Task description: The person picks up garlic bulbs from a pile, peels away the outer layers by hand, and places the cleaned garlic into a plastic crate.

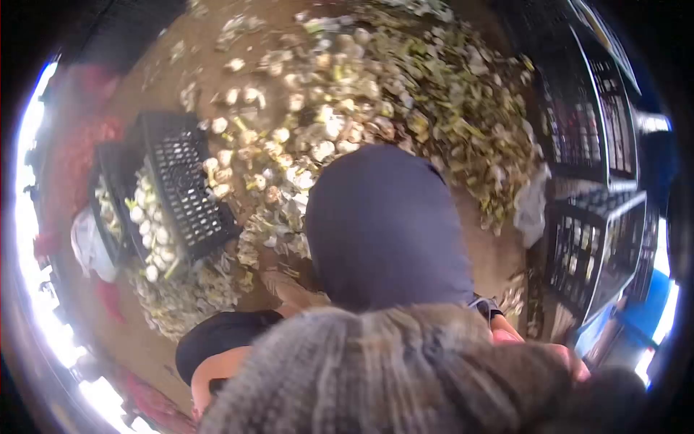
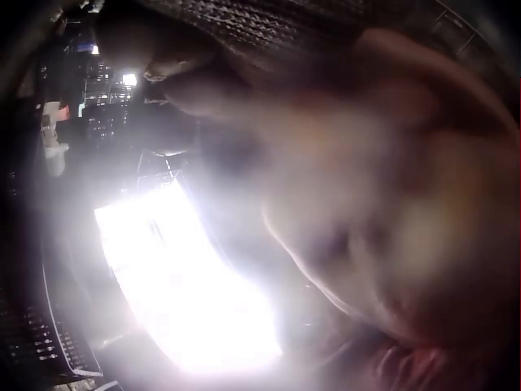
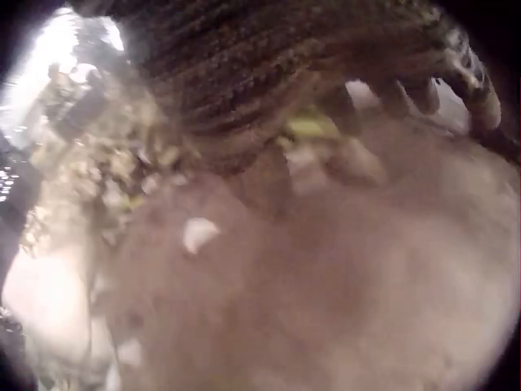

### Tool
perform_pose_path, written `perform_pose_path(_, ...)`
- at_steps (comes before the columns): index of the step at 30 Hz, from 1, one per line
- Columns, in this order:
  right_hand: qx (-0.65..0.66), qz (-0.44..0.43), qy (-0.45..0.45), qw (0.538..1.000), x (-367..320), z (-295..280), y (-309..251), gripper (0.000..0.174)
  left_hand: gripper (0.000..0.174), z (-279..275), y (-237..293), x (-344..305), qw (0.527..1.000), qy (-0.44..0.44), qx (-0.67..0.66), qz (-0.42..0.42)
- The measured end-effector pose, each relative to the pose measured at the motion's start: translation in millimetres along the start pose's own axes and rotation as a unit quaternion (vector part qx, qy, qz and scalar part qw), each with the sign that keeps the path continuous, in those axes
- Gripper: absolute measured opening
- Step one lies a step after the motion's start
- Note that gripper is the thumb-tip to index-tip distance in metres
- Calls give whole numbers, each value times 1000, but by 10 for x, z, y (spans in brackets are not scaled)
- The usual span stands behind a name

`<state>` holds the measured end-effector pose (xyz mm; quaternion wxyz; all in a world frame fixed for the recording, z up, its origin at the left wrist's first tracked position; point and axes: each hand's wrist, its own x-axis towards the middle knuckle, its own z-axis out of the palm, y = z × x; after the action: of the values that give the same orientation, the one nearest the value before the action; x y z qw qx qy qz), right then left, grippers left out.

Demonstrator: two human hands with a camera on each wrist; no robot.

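In the left wrist view my left hand (image 2: pixel 366 195) is a large blur, with a few dark fingers (image 2: pixel 187 94) reaching to the upper left beside knitted cloth. My right hand (image 3: pixel 342 261) fills much of the right wrist view, also blurred. Its fingertips lie against a striped knit garment (image 3: pixel 244 81). Near them shows a yellow-green and whitish bit (image 3: pixel 313 126); I cannot tell whether the hand holds it. From the head, the knit garment (image 1: pixel 376 369) covers most of both hands. Garlic bulbs (image 1: pixel 325 137) lie heaped on the floor beyond a dark-clothed knee (image 1: pixel 387 224).
At the left stand black plastic crates (image 1: pixel 184 188) holding garlic bulbs (image 1: pixel 155 231). Leaf and skin trimmings (image 1: pixel 463 108) spread at the upper right. More black crates (image 1: pixel 596 246) are stacked along the right side. Next to them lies a pale plastic bag (image 1: pixel 531 206).
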<state>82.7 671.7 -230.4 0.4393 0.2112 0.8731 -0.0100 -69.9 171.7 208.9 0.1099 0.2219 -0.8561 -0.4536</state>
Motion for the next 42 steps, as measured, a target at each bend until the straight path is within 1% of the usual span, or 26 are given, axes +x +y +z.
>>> perform_pose_path(1,209,-39,-113,971,77,421,252,68,25,193,59,192,999,-34,8,7)
perform_pose_path(2,409,-65,-197,888,-247,402,519,66,26,-1087,-490,145,997,-79,1,11)
perform_pose_path(3,257,80,-134,954,-402,496,531,58,26,-2433,-1364,440,990,-137,-15,25)
perform_pose_path(5,357,245,-238,869,-996,-92,190,56,27,-1359,-1085,884,966,-248,-43,53)
perform_pose_path(6,653,272,-217,673,-826,639,356,35,27,-338,-410,759,953,-289,-51,75)
perform_pose_path(7,487,273,-128,820,-1096,420,237,49,27,-309,-677,880,941,-318,-65,98)
perform_pose_path(8,285,269,-43,919,-1413,151,217,67,27,-344,-973,1031,960,-253,22,117)
perform_pose_path(10,348,301,-58,886,-1581,542,580,76,26,-541,-1615,1378,966,-100,196,140)
perform_pose_path(13,362,397,-95,838,-1960,886,915,74,26,-1084,-2669,2011,968,-100,22,-229)
perform_pose_path(14,352,435,-119,820,-2049,980,1015,72,28,-1150,-2928,2049,972,-96,24,-213)
perform_pose_path(15,407,430,-51,805,-2045,1492,1153,67,28,-1143,-3043,2053,969,-76,131,-194)
perform_pose_path(17,500,427,-58,751,-1975,1895,1226,66,25,-1059,-3168,2004,947,-88,127,-280)
perform_pose_path(19,401,408,-107,813,-2003,1706,1033,29,25,-738,-2823,1685,932,-172,127,-292)
perform_pose_path(20,353,254,-215,874,-1681,2029,960,46,25,-621,-2665,1540,910,-247,122,-309)
perform_pose_path(21,386,184,-117,896,-1739,2357,992,37,25,-589,-2645,1467,915,-243,113,-303)
perform_pose_path(24,462,205,-181,844,-1600,2370,824,37,32,-653,-2663,1247,856,-472,130,-166)
perform_pose_path(26,632,239,-126,727,-1589,2175,693,41,34,-814,-2743,1290,857,-452,89,-233)
perform_pose_path(28,656,232,-136,705,-1285,2495,609,45,40,-1075,-2870,1358,884,-319,68,-335)
perform_pose_path(30,672,216,-157,690,-1560,2462,699,50,39,-1157,-2674,1170,896,-278,48,-343)
perform_pose_path(32,837,249,-58,483,-2173,1536,876,69,40,-1215,-2608,1126,909,-247,9,-335)
perform_pose_path(33,730,317,-150,587,-2127,1891,1047,58,40,-1234,-2682,1187,911,-244,9,-332)
perform_pose_path(35,692,195,-147,679,-2360,1957,920,40,41,-1350,-2795,1351,886,-298,30,-353)
perform_pose_path(36,751,193,-223,591,-2282,1827,775,41,41,-1334,-2729,1302,890,-288,29,-353)
perform_pose_path(37,794,190,-298,495,-2192,1702,559,59,40,-1292,-2676,1276,890,-316,57,-325)
perform_pose_path(39,774,-145,-234,569,-1716,2471,40,43,39,-1377,-2597,1185,898,-322,64,-292)
perform_pose_path(42,766,-129,-230,587,-1425,1861,95,35,33,-1298,-2668,1135,905,-279,28,-321)
